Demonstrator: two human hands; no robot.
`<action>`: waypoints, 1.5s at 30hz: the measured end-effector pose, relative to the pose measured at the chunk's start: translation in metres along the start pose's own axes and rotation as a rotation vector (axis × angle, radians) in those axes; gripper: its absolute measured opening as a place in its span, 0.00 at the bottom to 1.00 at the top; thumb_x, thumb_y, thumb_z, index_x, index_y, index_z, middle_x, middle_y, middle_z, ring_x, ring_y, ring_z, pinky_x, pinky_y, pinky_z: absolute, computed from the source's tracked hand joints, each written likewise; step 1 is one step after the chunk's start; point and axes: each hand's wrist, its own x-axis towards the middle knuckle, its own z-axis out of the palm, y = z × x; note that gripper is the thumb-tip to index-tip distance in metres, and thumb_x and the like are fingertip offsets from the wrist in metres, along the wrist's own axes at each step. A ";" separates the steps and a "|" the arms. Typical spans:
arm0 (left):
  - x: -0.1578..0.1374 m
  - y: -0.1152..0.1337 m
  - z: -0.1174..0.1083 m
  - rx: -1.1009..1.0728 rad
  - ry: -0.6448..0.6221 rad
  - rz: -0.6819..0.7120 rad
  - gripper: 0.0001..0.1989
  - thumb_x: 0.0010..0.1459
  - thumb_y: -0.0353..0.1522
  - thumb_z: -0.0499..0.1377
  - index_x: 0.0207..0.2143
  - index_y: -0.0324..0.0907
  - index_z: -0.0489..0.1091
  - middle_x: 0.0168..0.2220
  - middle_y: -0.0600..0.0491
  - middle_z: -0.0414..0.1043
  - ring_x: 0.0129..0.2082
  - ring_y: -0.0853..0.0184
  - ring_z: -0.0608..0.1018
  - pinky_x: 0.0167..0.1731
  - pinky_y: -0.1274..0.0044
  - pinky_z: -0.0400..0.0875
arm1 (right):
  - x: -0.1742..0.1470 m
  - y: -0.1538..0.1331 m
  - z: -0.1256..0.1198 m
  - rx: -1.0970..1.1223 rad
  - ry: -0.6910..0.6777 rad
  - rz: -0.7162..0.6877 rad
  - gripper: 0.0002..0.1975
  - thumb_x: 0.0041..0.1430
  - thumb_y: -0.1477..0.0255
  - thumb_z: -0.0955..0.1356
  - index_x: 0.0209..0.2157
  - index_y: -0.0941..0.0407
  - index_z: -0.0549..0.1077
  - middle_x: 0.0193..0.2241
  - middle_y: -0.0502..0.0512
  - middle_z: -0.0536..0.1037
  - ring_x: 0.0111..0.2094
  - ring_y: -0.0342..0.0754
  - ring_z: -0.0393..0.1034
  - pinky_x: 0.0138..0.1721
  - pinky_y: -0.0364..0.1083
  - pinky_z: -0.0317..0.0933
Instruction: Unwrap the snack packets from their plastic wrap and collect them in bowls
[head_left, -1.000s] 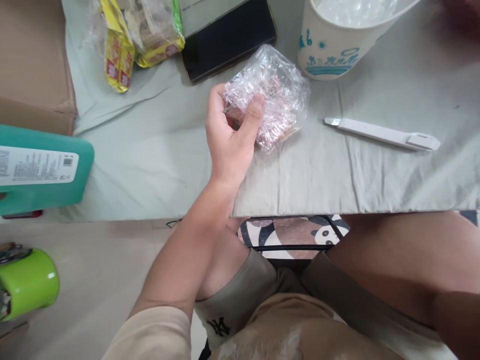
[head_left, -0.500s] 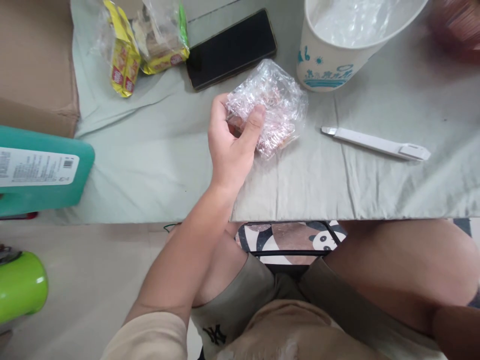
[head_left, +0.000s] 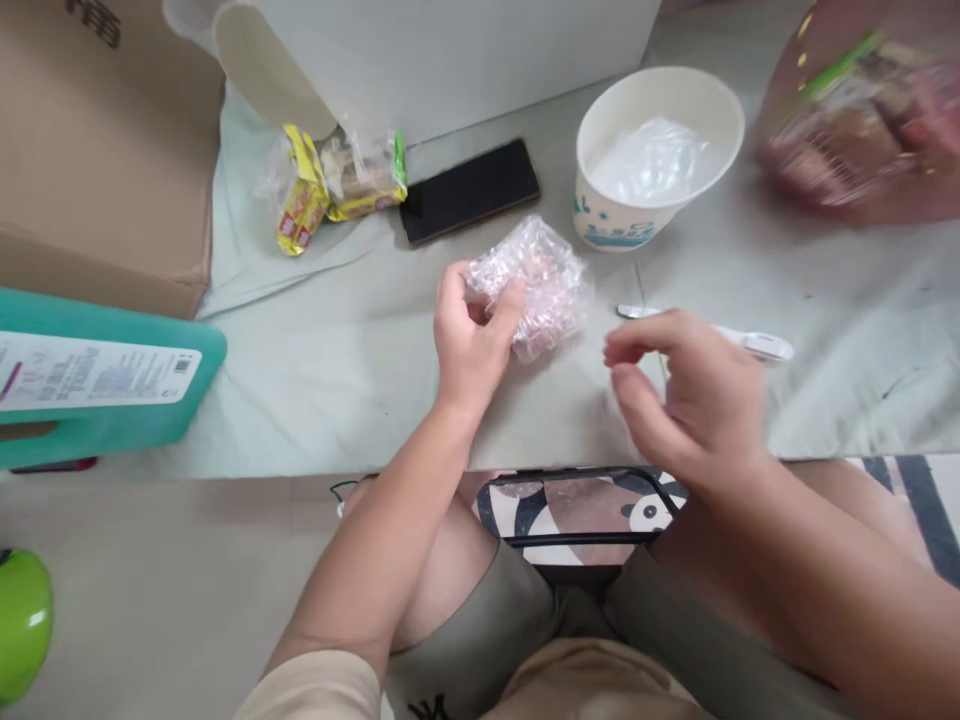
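Observation:
A small bundle wrapped in crinkled clear plastic (head_left: 544, 285) is above the middle of the cloth, reddish and pale inside. My left hand (head_left: 472, 340) is closed around its left edge, thumb on top and fingers underneath. What the wrapping holds cannot be made out. To the right, my right hand (head_left: 686, 385) hovers apart from the bundle, its fingers loosely curled and slightly blurred, with a small gap between thumb and forefinger and nothing visible in it. A white utility knife (head_left: 757, 345) lies behind that hand, which covers its middle.
A white paper tub (head_left: 596, 215) with clear plastic inside stands beyond the bundle. Near it lie a black phone (head_left: 472, 190) and yellow snack packets (head_left: 304, 200). A reddish see-through bag (head_left: 795, 150) is at the right, a cardboard box (head_left: 97, 180) and green jug (head_left: 202, 350) at the left.
My right hand has come in from the lower right over the knife. The left hand still grips the wrapped bundle. The view has shifted, showing more of the table's far side.

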 end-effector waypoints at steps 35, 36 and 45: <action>0.035 0.009 -0.055 -0.221 0.325 -0.181 0.13 0.45 0.31 0.63 0.33 0.44 0.63 0.27 0.60 0.62 0.21 0.75 0.68 0.20 0.81 0.58 | 0.028 0.051 -0.002 -0.148 0.516 0.061 0.15 0.56 0.75 0.62 0.45 0.51 0.70 0.36 0.55 0.70 0.35 0.52 0.68 0.36 0.53 0.64; 0.035 0.009 -0.057 -0.212 0.335 -0.170 0.14 0.45 0.31 0.64 0.34 0.44 0.63 0.28 0.59 0.63 0.22 0.75 0.68 0.21 0.81 0.58 | 0.027 0.046 -0.003 -0.167 0.494 -0.019 0.15 0.57 0.74 0.63 0.46 0.51 0.70 0.39 0.57 0.71 0.40 0.55 0.70 0.39 0.55 0.65; 0.029 0.012 -0.082 -0.143 0.402 -0.148 0.16 0.47 0.29 0.61 0.40 0.46 0.64 0.34 0.56 0.65 0.26 0.73 0.72 0.24 0.80 0.61 | 0.013 0.029 0.010 -0.438 0.148 -0.174 0.05 0.59 0.73 0.67 0.36 0.50 0.74 0.28 0.52 0.73 0.46 0.58 0.70 0.51 0.60 0.55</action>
